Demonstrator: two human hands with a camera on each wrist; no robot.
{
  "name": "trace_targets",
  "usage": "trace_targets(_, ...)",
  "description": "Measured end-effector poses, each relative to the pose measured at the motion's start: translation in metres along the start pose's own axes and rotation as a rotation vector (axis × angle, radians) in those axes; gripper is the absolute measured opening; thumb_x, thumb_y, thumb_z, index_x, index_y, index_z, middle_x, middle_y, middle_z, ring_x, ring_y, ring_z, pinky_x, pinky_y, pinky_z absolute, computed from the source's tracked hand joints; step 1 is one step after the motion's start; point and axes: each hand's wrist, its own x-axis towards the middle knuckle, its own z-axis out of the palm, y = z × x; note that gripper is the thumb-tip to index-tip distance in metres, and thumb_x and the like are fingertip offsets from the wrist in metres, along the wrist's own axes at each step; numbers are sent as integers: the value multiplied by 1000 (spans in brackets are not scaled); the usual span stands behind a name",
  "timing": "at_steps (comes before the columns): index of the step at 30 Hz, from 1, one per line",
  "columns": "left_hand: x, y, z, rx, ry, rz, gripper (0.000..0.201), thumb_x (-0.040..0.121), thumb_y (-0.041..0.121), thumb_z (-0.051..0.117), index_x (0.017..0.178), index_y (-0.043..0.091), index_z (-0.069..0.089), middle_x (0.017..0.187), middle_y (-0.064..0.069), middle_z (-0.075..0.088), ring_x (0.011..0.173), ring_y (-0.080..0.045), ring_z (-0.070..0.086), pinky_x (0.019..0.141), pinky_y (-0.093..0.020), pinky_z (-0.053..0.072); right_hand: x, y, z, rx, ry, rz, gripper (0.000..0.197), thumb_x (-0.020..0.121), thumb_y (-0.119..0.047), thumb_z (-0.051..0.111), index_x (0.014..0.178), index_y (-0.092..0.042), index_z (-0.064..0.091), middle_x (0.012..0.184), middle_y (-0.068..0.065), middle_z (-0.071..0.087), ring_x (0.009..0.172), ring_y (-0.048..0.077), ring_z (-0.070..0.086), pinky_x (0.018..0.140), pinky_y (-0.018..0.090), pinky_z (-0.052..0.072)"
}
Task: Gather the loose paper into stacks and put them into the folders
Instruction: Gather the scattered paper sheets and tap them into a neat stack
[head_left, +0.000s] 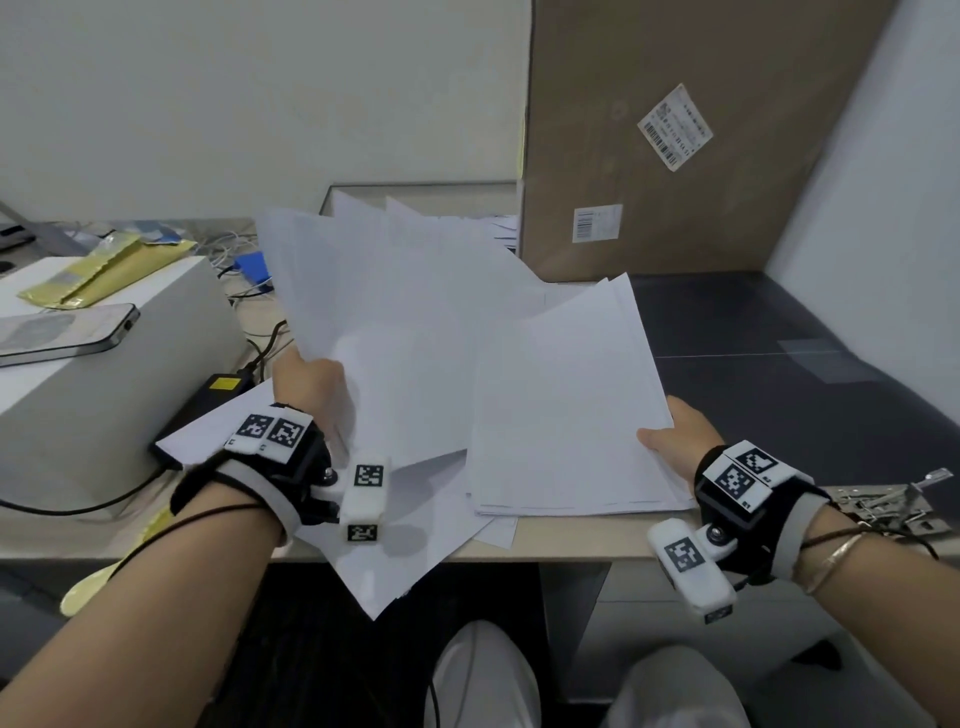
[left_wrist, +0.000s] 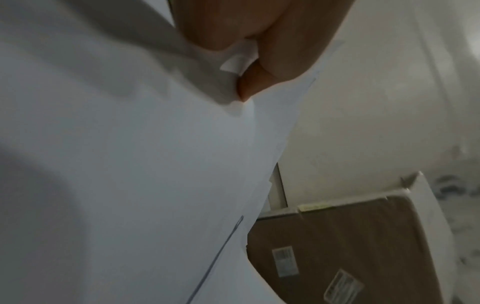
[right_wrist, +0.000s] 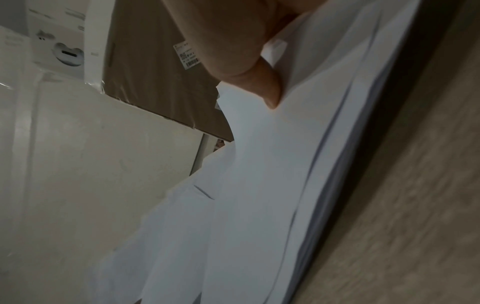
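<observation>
My left hand (head_left: 311, 387) grips a fanned bundle of white sheets (head_left: 395, 322) by its left edge and holds it tilted up over the desk; the left wrist view shows the left hand (left_wrist: 249, 67) with thumb and fingers pinching the sheets (left_wrist: 142, 164). My right hand (head_left: 675, 434) pinches the right edge of a squarer paper stack (head_left: 566, 415) that lies near the desk's front edge; in the right wrist view the right hand (right_wrist: 259, 78) has its thumb on top of the stack (right_wrist: 259, 185). More loose sheets (head_left: 405, 540) lie beneath and overhang the front edge. No folder is recognisable.
A big cardboard box (head_left: 675, 135) stands behind at the right. A dark mat (head_left: 779, 332) covers the right of the desk. A grey box (head_left: 104, 364) with a phone (head_left: 62, 332) and a yellow envelope (head_left: 104, 270) stands at the left, with cables (head_left: 249, 291) beside it. Metal clips (head_left: 893, 504) lie at the right edge.
</observation>
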Motion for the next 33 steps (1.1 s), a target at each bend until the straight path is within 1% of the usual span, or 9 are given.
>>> trace_targets(5,19,-26,3,-117,-193,-260,40,81,1,60,121,2,57,116,-14,66,101,-33,64,94,-46,50,0,5,-5,12,4,-2,37,90,-2,49,127,-6,49,120,12,58,103,26,54,87,31,41)
trace_targets(9,8,-32,13,-72,-334,-377,34,83,10,65,116,3,61,105,-18,68,96,-35,66,91,-51,51,1,5,-10,42,4,-35,36,89,-1,50,124,-8,51,110,6,57,99,24,54,84,31,40)
trace_targets(13,7,-33,25,153,-350,-343,44,84,6,63,125,-4,51,100,-19,60,91,-34,60,90,-52,52,5,4,-17,127,0,-42,38,89,-2,53,125,-14,53,116,5,62,106,25,59,93,37,46)
trace_targets(18,15,-24,23,339,-348,-287,48,82,-3,63,128,-7,50,97,-15,56,92,-29,54,82,-40,50,16,-12,-17,181,-10,-63,39,89,-3,56,126,-14,53,119,6,63,108,26,60,98,42,46)
trace_targets(21,18,-25,19,347,-443,-367,57,72,11,76,122,-6,56,107,-20,65,96,-34,63,94,-47,50,24,-27,-2,134,-64,-81,43,88,-2,57,129,-11,51,127,10,59,116,29,57,104,46,42)
trace_targets(24,20,-32,15,277,-542,-440,49,82,28,73,120,2,60,117,-21,65,103,-37,62,99,-50,46,30,-40,19,-37,-114,-104,41,88,-6,56,128,-6,49,130,14,56,119,31,53,102,36,41)
trace_targets(27,41,-56,17,316,-587,-502,82,52,61,86,118,15,66,124,-15,65,119,-38,58,103,-50,41,27,-51,39,-157,-167,-127,40,91,-10,53,130,-5,45,129,13,54,118,29,52,89,26,38)
trace_targets(30,66,-80,23,375,-596,-535,83,45,55,91,116,19,69,136,-13,56,128,-33,50,106,-48,38,22,-59,56,-212,-231,-157,40,93,-11,49,132,-6,41,131,13,52,118,28,51,88,27,39)
trace_targets(33,23,-45,28,389,-527,-392,54,69,32,85,111,3,64,113,-15,66,104,-34,65,95,-45,51,20,-59,68,-250,-251,-181,43,92,-14,49,133,-5,39,131,13,51,118,30,51,93,32,40)
